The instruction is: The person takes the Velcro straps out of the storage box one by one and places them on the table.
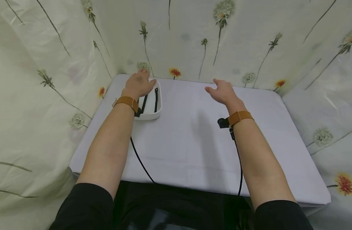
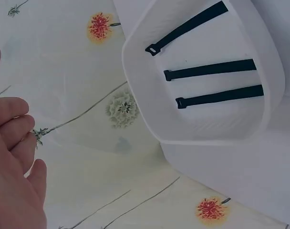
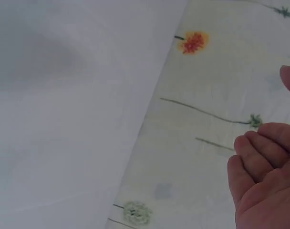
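Observation:
A white tray with rounded corners (image 1: 148, 117) stands at the back left of the table. Three black hook-and-loop cable ties (image 2: 209, 69) lie spread inside it, each with a slotted head at one end. Over the tray's far left part hovers my left hand (image 1: 138, 83), palm down, its fingers loosely extended and holding nothing; in the head view it hides part of the tray. My right hand (image 1: 223, 92) is raised over the back right of the table, fingers relaxed, thumb apart, nothing in its grasp.
A white cloth covers the table (image 1: 179, 143). Flower-printed curtain (image 1: 187, 41) closes off the back and both sides. Each wrist wears a brown strap (image 1: 241, 117) with a small black camera, and black cables (image 1: 140, 161) run from them toward the front edge.

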Tool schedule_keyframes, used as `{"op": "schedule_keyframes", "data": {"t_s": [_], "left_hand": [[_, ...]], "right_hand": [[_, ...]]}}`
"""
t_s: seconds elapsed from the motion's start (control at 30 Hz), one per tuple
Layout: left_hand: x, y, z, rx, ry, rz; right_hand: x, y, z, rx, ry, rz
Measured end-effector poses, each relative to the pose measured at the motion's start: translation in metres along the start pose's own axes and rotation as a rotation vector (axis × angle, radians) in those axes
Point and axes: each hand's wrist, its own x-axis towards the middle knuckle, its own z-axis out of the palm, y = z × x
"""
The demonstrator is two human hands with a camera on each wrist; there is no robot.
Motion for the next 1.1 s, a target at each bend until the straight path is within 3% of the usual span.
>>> {"op": "schedule_keyframes", "data": {"t_s": [0.27, 0.47, 0.6, 0.8, 1.1], "left_hand": [[-0.011, -0.042, 0.02, -0.081, -0.056, -0.11], [-0.016, -0.064, 0.034, -0.156, -0.016, -0.127], [-0.019, -0.072, 0.042, -0.198, 0.003, -0.171], [-0.022, -0.076, 0.052, -0.218, -0.023, -0.282], [-0.021, -0.08, 0.071, -0.267, -0.052, -0.335]], "right_hand": [[0.003, -0.005, -0.002, -0.014, 0.0, -0.023], [0.005, -0.01, 0.001, -0.015, -0.004, -0.019], [0.006, -0.013, 0.003, -0.015, -0.009, -0.024], [0.009, -0.016, 0.009, -0.03, -0.024, -0.046], [0.016, -0.024, 0.022, -0.049, -0.049, -0.04]]}}
